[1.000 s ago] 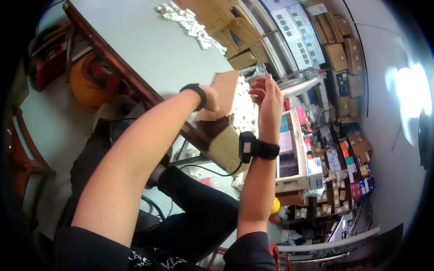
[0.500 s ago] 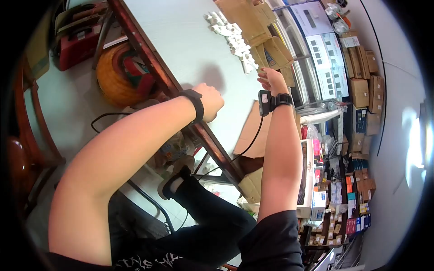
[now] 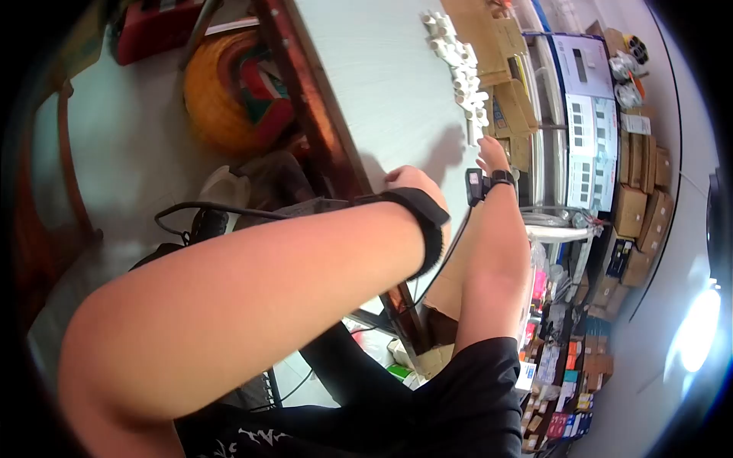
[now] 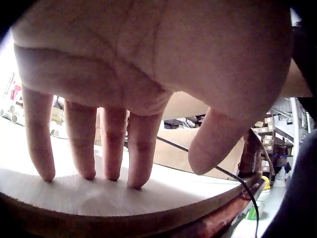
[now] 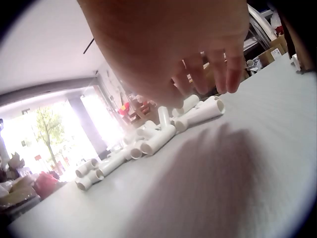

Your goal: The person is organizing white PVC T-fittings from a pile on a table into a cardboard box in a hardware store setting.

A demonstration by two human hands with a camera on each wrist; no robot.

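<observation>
White pipe fittings (image 3: 461, 72) lie in a loose row on the pale table (image 3: 374, 84). At the near end of that row is the right hand (image 3: 495, 155); in the right wrist view this hand (image 5: 198, 54) hangs just over the fittings (image 5: 161, 139), fingers loosely bent, gripping nothing visible. The left hand (image 3: 420, 182) is at the table's wooden edge. In the left wrist view its fingers (image 4: 114, 144) point down, spread, with tips on the tabletop (image 4: 89, 198), and it holds nothing.
A cardboard box with its flap (image 3: 447, 286) out stands at the table's edge below the hands. Open cartons (image 3: 511, 107) lie beyond the fittings. A black cable (image 3: 450, 256) hangs from the right wrist. Shelves of small boxes (image 3: 565, 366) are at the right.
The right hand has moved from above the cardboard box to the row of fittings. The left hand has left the box flap and now rests by the table's edge. The head view has shifted.
</observation>
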